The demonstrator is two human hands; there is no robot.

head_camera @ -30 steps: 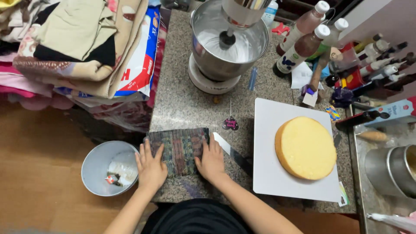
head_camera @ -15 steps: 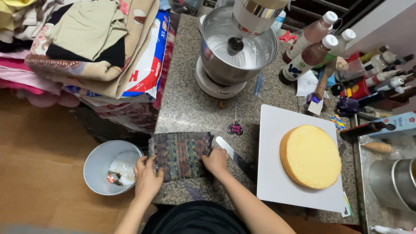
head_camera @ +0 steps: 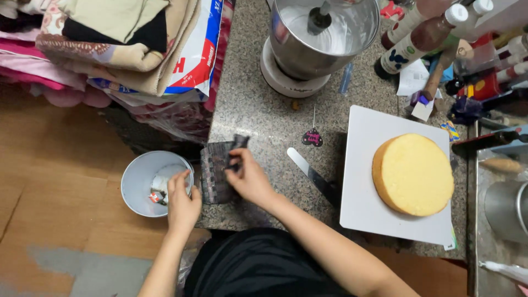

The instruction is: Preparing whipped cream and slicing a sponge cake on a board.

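Both hands [head_camera: 250, 179] on patterned cloth [head_camera: 215, 171]

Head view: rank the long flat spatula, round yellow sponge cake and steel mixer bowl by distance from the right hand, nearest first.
From the right hand:
1. Long flat spatula, on the counter just to its right.
2. Steel mixer bowl, up at the counter's back.
3. Round yellow sponge cake, far right on the white board.

Light: we see even, warm indoor brightness from overhead.
Glare: the steel mixer bowl [head_camera: 322, 36] at 12 o'clock shines.
Shadows: soft, under the white board [head_camera: 385, 176].
Focus: sharp centre, corners stretched.
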